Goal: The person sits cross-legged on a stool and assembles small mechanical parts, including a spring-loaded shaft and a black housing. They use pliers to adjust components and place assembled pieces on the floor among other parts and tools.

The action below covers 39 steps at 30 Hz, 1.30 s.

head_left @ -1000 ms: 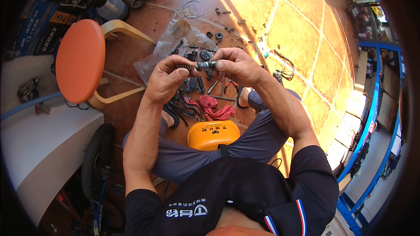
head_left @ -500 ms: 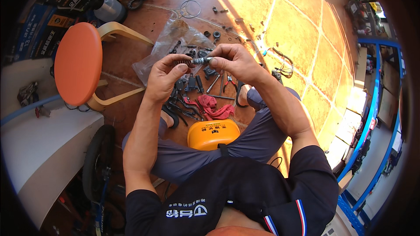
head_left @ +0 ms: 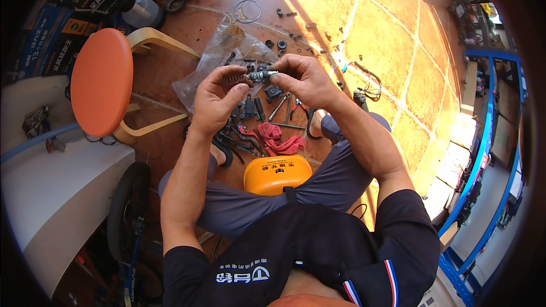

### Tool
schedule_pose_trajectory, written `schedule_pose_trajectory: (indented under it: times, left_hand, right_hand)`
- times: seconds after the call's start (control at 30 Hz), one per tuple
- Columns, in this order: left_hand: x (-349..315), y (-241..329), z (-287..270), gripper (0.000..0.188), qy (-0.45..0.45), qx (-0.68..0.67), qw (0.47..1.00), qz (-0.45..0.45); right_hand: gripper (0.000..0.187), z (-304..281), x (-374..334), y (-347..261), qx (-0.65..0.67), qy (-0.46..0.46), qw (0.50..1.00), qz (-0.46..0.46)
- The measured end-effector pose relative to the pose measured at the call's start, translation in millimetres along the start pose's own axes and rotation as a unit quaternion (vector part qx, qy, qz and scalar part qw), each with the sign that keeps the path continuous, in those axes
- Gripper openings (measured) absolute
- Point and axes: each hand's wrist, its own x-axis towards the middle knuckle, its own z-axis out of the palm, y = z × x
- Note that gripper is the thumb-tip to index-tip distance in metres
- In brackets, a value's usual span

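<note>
Between the fingers of my left hand [head_left: 216,96] is a small coil spring [head_left: 235,79]. My right hand [head_left: 307,79] pinches the far end of a short ridged metal shaft [head_left: 260,76]. Spring and shaft lie end to end, roughly level, above the floor; whether they are joined I cannot tell. Below my hands, several dark small parts [head_left: 274,92] are spread over a clear plastic sheet [head_left: 216,51] and the tiles. Close by lie red-handled pliers [head_left: 297,109], a metal rod-like tool [head_left: 277,108], black levers [head_left: 236,139] and a red cloth [head_left: 278,141].
A yellow rounded seat or case [head_left: 277,175] sits between my legs. An orange-topped stool [head_left: 102,82] stands on the left, above a bicycle wheel [head_left: 126,216]. Loose rings [head_left: 281,45] and a cable [head_left: 372,82] lie on the tiled floor. Blue shelving [head_left: 486,136] runs along the right.
My right hand has risen slightly, and the fingers of my left hand have opened a little around the spring. More of the spring and shaft now shows.
</note>
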Motion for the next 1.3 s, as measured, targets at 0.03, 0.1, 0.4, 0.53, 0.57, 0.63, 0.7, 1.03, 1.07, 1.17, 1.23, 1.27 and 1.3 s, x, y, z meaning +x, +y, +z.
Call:
schedule_pose_trajectory:
  times: [0.03, 0.1, 0.4, 0.53, 0.57, 0.63, 0.7, 1.03, 1.07, 1.17, 1.23, 1.27, 1.3]
  left_hand:
    - [-0.3, -0.6, 1.2, 0.027, 0.009, 0.035, 0.999, 0.009]
    - [0.3, -1.7, 2.9, 0.026, 0.021, 0.095, 0.995, 0.029]
    - [2.2, 7.2, 2.8, 0.019, 0.009, 0.287, 0.942, 0.176]
    - [-1.2, 5.3, 7.2, 0.018, 0.023, 0.199, 0.971, 0.131]
    - [-1.5, 4.7, 7.6, 0.018, 0.022, 0.175, 0.977, 0.120]
    - [-3.0, 4.6, 6.9, 0.019, 0.019, 0.135, 0.986, 0.094]
    - [-4.8, 5.5, 5.5, 0.019, 0.017, 0.103, 0.992, 0.064]
    - [-3.2, 8.9, 7.7, 0.026, 0.031, 0.242, 0.962, 0.126]
    - [-2.4, 9.1, 7.5, 0.027, 0.023, 0.254, 0.958, 0.129]
    - [-1.0, 9.1, 6.5, 0.026, 0.017, 0.282, 0.946, 0.159]
    - [-0.9, 8.8, 6.3, 0.025, 0.016, 0.288, 0.941, 0.176]
    - [-1.0, 8.7, 6.4, 0.024, 0.014, 0.286, 0.941, 0.179]
    - [-1.1, 8.4, 6.6, 0.024, 0.014, 0.284, 0.941, 0.184]
  right_hand:
    - [0.019, 0.8, 0.4, 0.5, -0.004, 0.004, 1.000, -0.007]
    - [0.019, 2.3, 0.3, 1.5, -0.007, 0.009, 1.000, -0.018]
    - [0.018, 4.4, -2.7, -0.3, -0.004, 0.013, 0.999, -0.040]
    - [0.015, 9.9, -4.9, -2.7, -0.011, 0.018, 0.996, -0.087]
    - [0.013, 10.3, -5.1, -3.7, -0.017, 0.018, 0.995, -0.094]
    - [0.014, 11.0, -5.1, -5.6, -0.064, 0.024, 0.990, -0.122]
    - [0.015, 10.4, -4.4, -7.3, -0.118, 0.029, 0.979, -0.163]
    - [0.019, 9.0, 0.1, -10.0, -0.193, 0.037, 0.957, -0.215]
    - [0.019, 8.8, -0.3, -10.4, -0.194, 0.036, 0.956, -0.216]
    - [0.019, 8.4, -1.6, -11.6, -0.211, 0.035, 0.955, -0.207]
    - [0.019, 8.1, -2.7, -12.5, -0.208, 0.035, 0.955, -0.210]
    - [0.018, 8.0, -3.2, -12.9, -0.206, 0.036, 0.955, -0.211]
    - [0.018, 8.0, -3.3, -13.3, -0.206, 0.036, 0.954, -0.214]
